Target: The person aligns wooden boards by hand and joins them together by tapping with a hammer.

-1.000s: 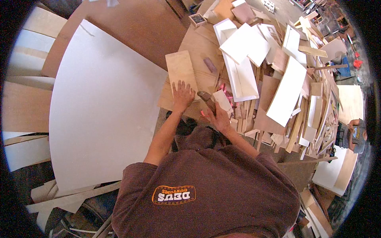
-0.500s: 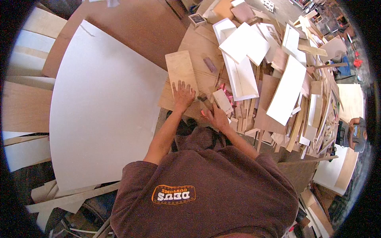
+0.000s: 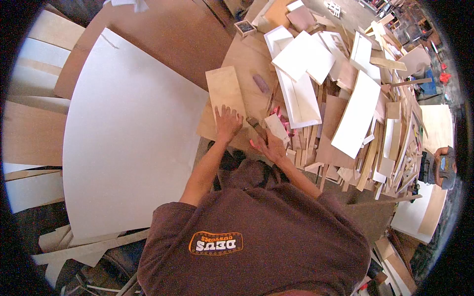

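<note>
My left hand (image 3: pixel 228 124) lies with fingers spread on the near end of a pale rectangular wooden board (image 3: pixel 224 89). Just to its right, my right hand (image 3: pixel 269 147) is closed around a narrow dark tool (image 3: pixel 254 123), whose tip points toward the board's near right corner. Its exact kind is hard to make out, and a bit of bright red shows by the thumb. A small pale wood block (image 3: pixel 276 127) is beside the right hand's fingers. Beyond the board, a purplish-brown cylindrical piece (image 3: pixel 260 84) rests on the wooden tabletop (image 3: pixel 247 54).
A large white panel (image 3: pixel 133 138) stands at left, with a brown sheet (image 3: pixel 148 44) behind it. White boards (image 3: pixel 306 56) and several wood offcuts (image 3: pixel 390 133) are piled at right. A small square box (image 3: pixel 245 28) sits at the back. Another person (image 3: pixel 443 167) is at far right.
The dark tool shows more of its length and my right hand has shifted slightly. My left hand stays on the board; the whole view has moved a little.
</note>
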Demonstrator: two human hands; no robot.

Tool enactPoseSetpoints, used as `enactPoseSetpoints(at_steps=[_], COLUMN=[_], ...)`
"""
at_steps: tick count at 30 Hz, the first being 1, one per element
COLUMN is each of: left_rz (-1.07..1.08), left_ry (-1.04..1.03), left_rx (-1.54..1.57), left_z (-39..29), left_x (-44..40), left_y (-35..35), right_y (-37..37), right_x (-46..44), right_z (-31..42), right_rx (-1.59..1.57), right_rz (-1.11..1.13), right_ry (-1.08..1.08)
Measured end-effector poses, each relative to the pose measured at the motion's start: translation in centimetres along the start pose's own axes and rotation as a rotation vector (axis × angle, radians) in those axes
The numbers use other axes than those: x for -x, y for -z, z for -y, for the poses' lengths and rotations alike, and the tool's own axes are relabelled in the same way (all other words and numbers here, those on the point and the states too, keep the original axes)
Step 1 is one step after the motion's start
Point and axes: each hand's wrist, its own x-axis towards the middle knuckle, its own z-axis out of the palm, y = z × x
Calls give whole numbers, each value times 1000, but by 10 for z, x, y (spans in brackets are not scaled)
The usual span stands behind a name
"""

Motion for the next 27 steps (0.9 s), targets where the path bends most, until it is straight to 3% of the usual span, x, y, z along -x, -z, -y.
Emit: enactPoseSetpoints(at_steps=[2, 5, 7, 10, 12, 14, 16, 21, 27], left_rz=[-149, -152, -170, -138, -88, -239, -233, -216, -154], left_ry=[-63, -35, -48, -36, -6, -102, -99, -108, -16], left_rx=[-12, 26, 18, 20, 31, -9, -1, 5, 245], left_z=[8, 5, 6, 0, 1, 9, 9, 12, 11], left_x=[3, 2, 3, 6, 4, 5, 4, 6, 2], left_y=[-35, -26, -30, -12, -9, -38, -38, -39, -9], right_y=[8, 7, -9, -14, 0, 8, 11, -9, -3], right_x=[11, 15, 12, 6, 8, 15, 16, 7, 6], right_z=[13, 15, -4, -11, 5, 15, 15, -11, -5], right_rx=[-59, -190, -81, 40, 0, -36, -149, 19, 107], right_rz=[-88, -127, -219, -113, -151, -183, -145, -76, -77], right_ry=[66, 34, 261, 122, 133, 133, 102, 116, 95])
